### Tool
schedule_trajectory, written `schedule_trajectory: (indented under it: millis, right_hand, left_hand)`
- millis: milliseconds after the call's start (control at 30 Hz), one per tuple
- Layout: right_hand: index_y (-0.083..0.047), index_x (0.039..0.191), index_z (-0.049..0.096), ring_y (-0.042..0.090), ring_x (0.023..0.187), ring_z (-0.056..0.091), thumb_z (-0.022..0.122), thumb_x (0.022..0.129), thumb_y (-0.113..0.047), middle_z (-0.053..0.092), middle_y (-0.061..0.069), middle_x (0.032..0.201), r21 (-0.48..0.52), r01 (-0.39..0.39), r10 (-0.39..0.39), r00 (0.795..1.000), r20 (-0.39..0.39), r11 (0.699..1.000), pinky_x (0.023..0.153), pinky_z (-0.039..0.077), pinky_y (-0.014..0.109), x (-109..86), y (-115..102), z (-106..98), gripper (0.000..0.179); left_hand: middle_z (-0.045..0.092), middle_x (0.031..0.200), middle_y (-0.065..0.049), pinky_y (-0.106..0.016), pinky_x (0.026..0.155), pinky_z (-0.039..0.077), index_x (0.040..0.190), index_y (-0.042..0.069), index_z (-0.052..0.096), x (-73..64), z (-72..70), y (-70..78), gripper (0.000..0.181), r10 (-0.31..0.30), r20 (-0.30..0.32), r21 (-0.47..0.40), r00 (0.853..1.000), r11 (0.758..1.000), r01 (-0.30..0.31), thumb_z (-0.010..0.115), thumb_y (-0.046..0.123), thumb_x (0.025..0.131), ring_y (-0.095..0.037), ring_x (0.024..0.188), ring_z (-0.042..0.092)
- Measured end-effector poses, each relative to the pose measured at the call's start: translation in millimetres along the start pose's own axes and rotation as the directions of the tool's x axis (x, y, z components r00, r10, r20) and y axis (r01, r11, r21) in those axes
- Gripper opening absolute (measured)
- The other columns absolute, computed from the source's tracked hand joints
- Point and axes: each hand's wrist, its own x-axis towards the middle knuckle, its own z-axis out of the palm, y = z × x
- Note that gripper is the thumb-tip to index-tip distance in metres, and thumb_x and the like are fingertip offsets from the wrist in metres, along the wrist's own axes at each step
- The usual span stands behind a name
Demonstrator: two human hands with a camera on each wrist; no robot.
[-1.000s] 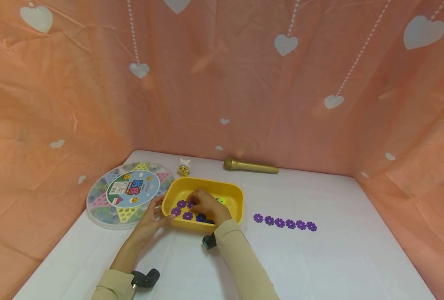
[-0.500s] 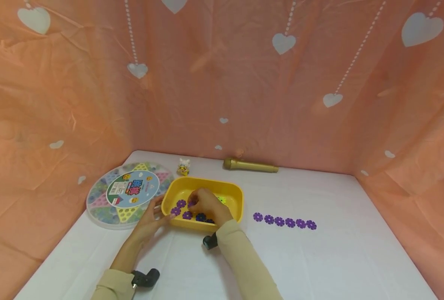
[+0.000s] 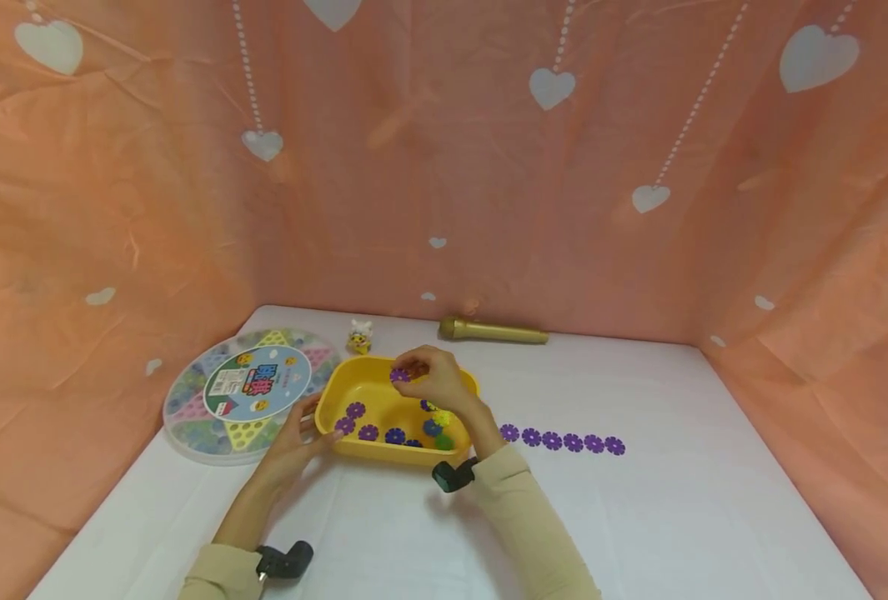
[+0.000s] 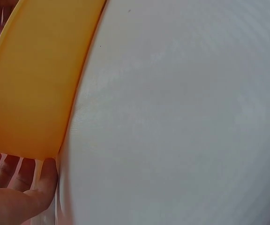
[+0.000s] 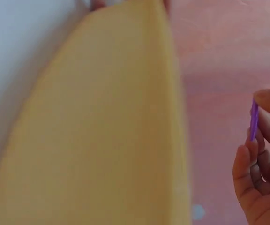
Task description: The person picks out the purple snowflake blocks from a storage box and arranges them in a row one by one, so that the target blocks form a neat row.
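Observation:
A yellow plastic basin point(image 3: 398, 454) holds several flower-shaped plastic discs, mostly purple, with some blue, yellow and green. Just above its far rim, my right hand point(image 3: 444, 383) pinches a purple flower-shaped disc point(image 3: 400, 376) between thumb and fingers. Seen edge-on in the right wrist view, this disc point(image 5: 254, 122) stands upright in the fingertips of the right hand point(image 5: 264, 164). My left hand point(image 3: 291, 450) rests against the basin's left end, fingertips touching the outer wall. In the left wrist view, the left hand point(image 4: 22, 192) has its thumb and fingers on that wall.
Several purple discs point(image 3: 562, 441) lie in a row right of the basin. A round Chinese checkers set point(image 3: 252, 392) sits on the left. Behind the basin are a small figurine point(image 3: 359, 337) and a gold microphone point(image 3: 492, 332). Orange cloth with hearts surrounds the white table point(image 3: 639, 517).
The right hand has lifted a purple disc from inside the basin and moved up and to the right. The left hand stays at the basin's end. The head view has shifted slightly.

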Motion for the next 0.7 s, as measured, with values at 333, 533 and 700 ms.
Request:
schedule_trajectory:
  millis: [333,533,700]
  right_hand:
    - [0.012,0.102,0.062,0.038,0.087,0.058,0.071,0.077,0.004,0.062,0.026,0.101,0.063,-0.019,0.031,0.983,-0.183,0.998,0.083,0.05,0.051,-49.7,-9.6,-73.6,0.028]
    - [0.013,0.104,0.062,0.039,0.086,0.058,0.071,0.076,0.005,0.061,0.027,0.099,0.017,-0.068,0.07,0.959,-0.276,0.998,0.082,0.053,0.045,-89.1,7.4,-110.7,0.031]
    - [0.005,0.107,0.064,0.021,0.086,0.059,0.074,0.078,-0.005,0.062,0.019,0.102,-0.074,-0.187,0.152,0.928,-0.34,0.98,0.079,0.052,0.021,-126.1,48.9,-140.5,0.032]
  left_hand:
    - [0.017,0.15,-0.02,-0.055,0.106,0.029,0.147,0.009,0.014,0.5,-2.3,1.4,0.078,-0.023,-0.003,0.041,1.0,0.999,0.023,0.063,0.013,0.087,-0.04,0.132,0.024]
    - [0.017,0.149,-0.02,-0.055,0.106,0.029,0.147,0.01,0.013,1.0,-1.8,3.0,0.078,-0.041,-0.005,0.041,0.999,0.998,0.041,0.063,0.014,0.088,-0.04,0.133,0.022]
    - [0.017,0.149,-0.02,-0.056,0.107,0.028,0.147,0.009,0.014,1.8,-0.2,1.4,0.077,-0.039,-0.008,0.052,0.999,0.998,0.039,0.063,0.012,0.088,-0.04,0.133,0.023]
